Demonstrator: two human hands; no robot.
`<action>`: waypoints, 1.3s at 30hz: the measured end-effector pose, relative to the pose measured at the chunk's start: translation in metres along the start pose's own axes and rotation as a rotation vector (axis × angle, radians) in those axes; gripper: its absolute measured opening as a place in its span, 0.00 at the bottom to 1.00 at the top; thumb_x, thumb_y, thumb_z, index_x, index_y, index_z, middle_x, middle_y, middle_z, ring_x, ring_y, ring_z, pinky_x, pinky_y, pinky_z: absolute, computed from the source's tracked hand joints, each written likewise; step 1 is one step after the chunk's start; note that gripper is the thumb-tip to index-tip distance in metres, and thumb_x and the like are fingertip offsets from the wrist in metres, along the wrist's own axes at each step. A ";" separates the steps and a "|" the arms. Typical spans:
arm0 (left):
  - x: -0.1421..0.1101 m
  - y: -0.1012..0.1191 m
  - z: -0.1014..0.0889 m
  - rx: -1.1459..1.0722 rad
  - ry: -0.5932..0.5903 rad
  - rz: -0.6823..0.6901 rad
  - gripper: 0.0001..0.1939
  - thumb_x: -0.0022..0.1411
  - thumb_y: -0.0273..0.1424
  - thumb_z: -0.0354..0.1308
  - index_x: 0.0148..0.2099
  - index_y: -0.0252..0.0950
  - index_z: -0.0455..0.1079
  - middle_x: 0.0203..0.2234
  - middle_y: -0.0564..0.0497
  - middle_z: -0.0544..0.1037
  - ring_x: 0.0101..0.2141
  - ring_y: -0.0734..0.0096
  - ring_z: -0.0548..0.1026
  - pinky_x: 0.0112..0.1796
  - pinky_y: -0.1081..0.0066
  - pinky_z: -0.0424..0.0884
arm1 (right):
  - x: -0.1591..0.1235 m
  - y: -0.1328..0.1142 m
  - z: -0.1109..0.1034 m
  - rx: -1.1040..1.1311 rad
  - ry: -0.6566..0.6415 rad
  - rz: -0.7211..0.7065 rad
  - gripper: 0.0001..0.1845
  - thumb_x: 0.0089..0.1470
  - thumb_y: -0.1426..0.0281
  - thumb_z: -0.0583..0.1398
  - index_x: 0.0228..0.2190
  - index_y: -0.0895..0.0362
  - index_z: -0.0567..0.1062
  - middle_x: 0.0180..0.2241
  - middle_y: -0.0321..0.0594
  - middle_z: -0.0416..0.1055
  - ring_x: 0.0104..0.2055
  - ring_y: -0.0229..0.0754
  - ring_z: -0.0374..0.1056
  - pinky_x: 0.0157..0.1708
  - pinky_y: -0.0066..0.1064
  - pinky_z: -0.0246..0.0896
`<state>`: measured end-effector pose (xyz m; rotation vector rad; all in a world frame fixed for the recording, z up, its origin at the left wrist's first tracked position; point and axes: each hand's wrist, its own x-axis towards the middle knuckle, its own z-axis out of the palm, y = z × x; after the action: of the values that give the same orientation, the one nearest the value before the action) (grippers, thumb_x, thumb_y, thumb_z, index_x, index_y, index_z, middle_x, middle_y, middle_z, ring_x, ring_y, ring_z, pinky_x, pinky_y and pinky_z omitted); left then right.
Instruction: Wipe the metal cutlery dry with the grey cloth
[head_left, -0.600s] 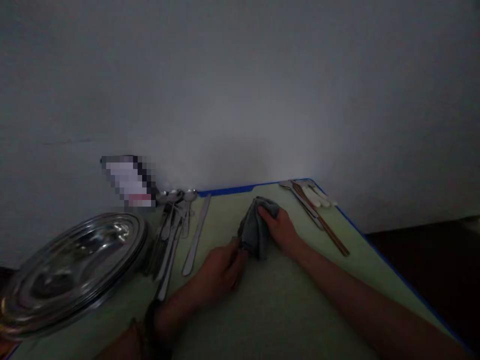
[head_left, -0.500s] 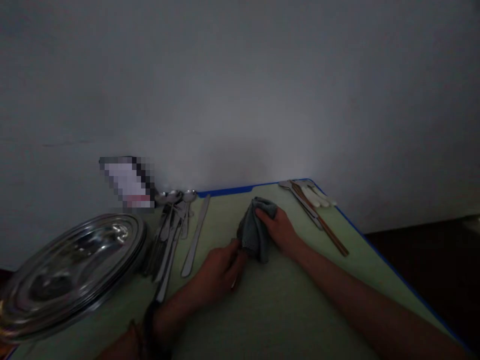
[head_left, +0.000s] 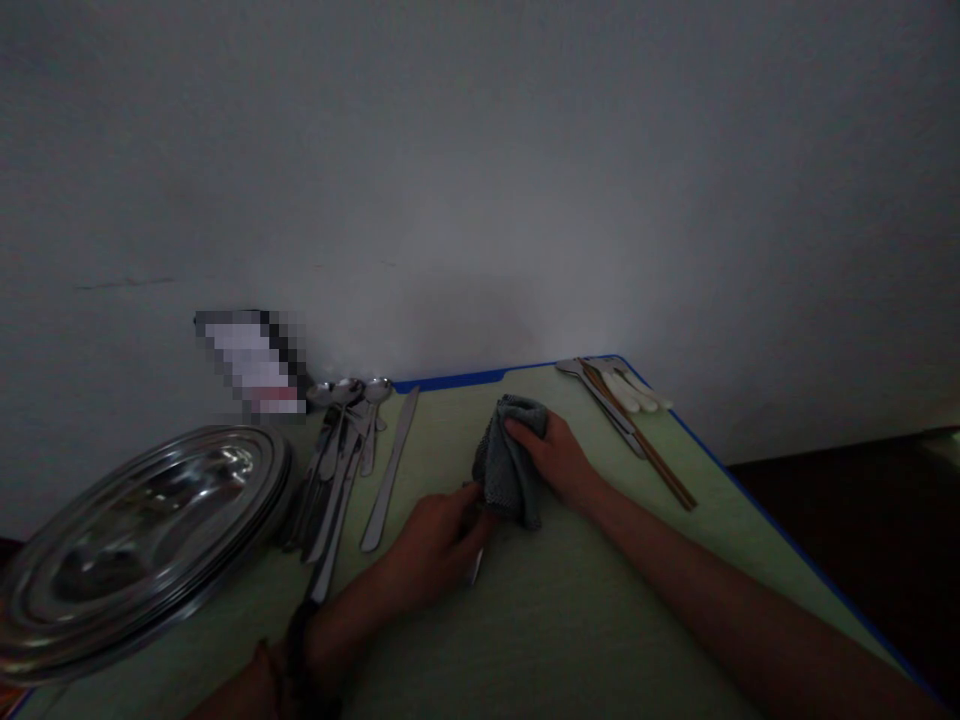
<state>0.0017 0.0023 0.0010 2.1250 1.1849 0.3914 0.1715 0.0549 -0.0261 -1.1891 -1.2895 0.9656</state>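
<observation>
A grey-blue cloth (head_left: 514, 470) is bunched above the middle of the table. My right hand (head_left: 562, 455) is closed on it, thumb pressed over its upper fold. My left hand (head_left: 439, 545) is closed at the cloth's lower left edge. Out from under its fingers pokes the pale, shiny end of a thin utensil (head_left: 477, 568); the rest is hidden by the hand and cloth, so its kind cannot be made out. Left of that hand, a table knife (head_left: 388, 480) lies by itself on the green table (head_left: 570, 610).
Several shiny oval metal trays (head_left: 259, 440) are stacked at the left. Beside them lies a pile of spoons (head_left: 347, 390) and other cutlery. At the far right rest chopsticks (head_left: 664, 470), a metal fork (head_left: 581, 372) and white-handled cutlery (head_left: 626, 392). A blurred-out object (head_left: 251, 362) leans against the wall.
The cloth and my right hand have shifted slightly left and down over the left hand. More of the utensil's pale end now shows below my left fingers.
</observation>
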 end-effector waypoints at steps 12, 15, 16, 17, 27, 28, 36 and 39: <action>0.000 -0.005 0.003 0.047 -0.017 0.013 0.14 0.61 0.36 0.44 0.36 0.34 0.67 0.23 0.54 0.73 0.24 0.73 0.68 0.27 0.76 0.62 | 0.000 -0.002 0.000 -0.050 -0.031 0.005 0.15 0.45 0.63 0.59 0.36 0.57 0.72 0.37 0.41 0.73 0.41 0.42 0.68 0.45 0.36 0.60; 0.000 -0.004 0.003 0.059 -0.041 0.017 0.14 0.61 0.36 0.43 0.36 0.34 0.67 0.24 0.53 0.72 0.24 0.73 0.68 0.27 0.75 0.61 | -0.001 -0.002 0.001 -0.029 -0.025 0.002 0.14 0.45 0.63 0.58 0.35 0.56 0.72 0.36 0.40 0.73 0.40 0.41 0.67 0.44 0.35 0.60; 0.000 -0.003 0.002 0.061 -0.052 0.020 0.14 0.61 0.35 0.43 0.36 0.34 0.67 0.24 0.53 0.72 0.24 0.73 0.68 0.27 0.75 0.61 | -0.001 -0.002 0.001 -0.019 -0.017 0.009 0.14 0.44 0.63 0.58 0.34 0.56 0.72 0.36 0.39 0.73 0.39 0.41 0.67 0.43 0.35 0.59; 0.000 -0.002 0.002 0.066 -0.060 0.023 0.14 0.61 0.35 0.43 0.36 0.34 0.67 0.24 0.53 0.72 0.24 0.73 0.68 0.27 0.75 0.61 | -0.001 -0.002 0.001 -0.010 -0.006 0.021 0.13 0.44 0.64 0.58 0.33 0.56 0.72 0.35 0.39 0.73 0.38 0.41 0.67 0.43 0.34 0.59; -0.002 -0.002 -0.001 0.049 -0.038 -0.004 0.14 0.62 0.36 0.42 0.30 0.35 0.63 0.20 0.56 0.66 0.23 0.75 0.65 0.25 0.76 0.59 | 0.000 0.002 -0.003 0.096 -0.042 0.111 0.07 0.37 0.72 0.54 0.24 0.57 0.69 0.22 0.32 0.68 0.26 0.36 0.62 0.29 0.28 0.58; -0.002 -0.001 -0.001 0.055 -0.040 0.000 0.14 0.62 0.36 0.42 0.29 0.35 0.63 0.20 0.56 0.66 0.23 0.75 0.65 0.25 0.76 0.59 | 0.000 0.003 -0.003 0.105 -0.070 0.095 0.08 0.37 0.72 0.54 0.25 0.57 0.69 0.22 0.33 0.69 0.26 0.37 0.62 0.30 0.28 0.59; -0.001 0.000 0.000 0.094 -0.039 -0.003 0.19 0.63 0.39 0.40 0.26 0.35 0.62 0.19 0.56 0.65 0.22 0.75 0.64 0.25 0.76 0.59 | 0.000 -0.002 -0.003 0.122 -0.157 0.038 0.11 0.36 0.74 0.52 0.27 0.57 0.69 0.25 0.35 0.70 0.27 0.37 0.63 0.32 0.30 0.61; -0.001 0.000 0.001 0.090 -0.035 -0.003 0.19 0.63 0.39 0.41 0.26 0.35 0.63 0.18 0.56 0.65 0.22 0.75 0.64 0.24 0.76 0.59 | -0.001 -0.004 -0.003 0.115 -0.150 0.029 0.09 0.37 0.74 0.52 0.26 0.57 0.69 0.25 0.35 0.69 0.26 0.36 0.62 0.31 0.29 0.61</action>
<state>0.0019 0.0016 0.0005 2.1978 1.2060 0.3031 0.1745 0.0532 -0.0218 -1.0663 -1.3184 1.1530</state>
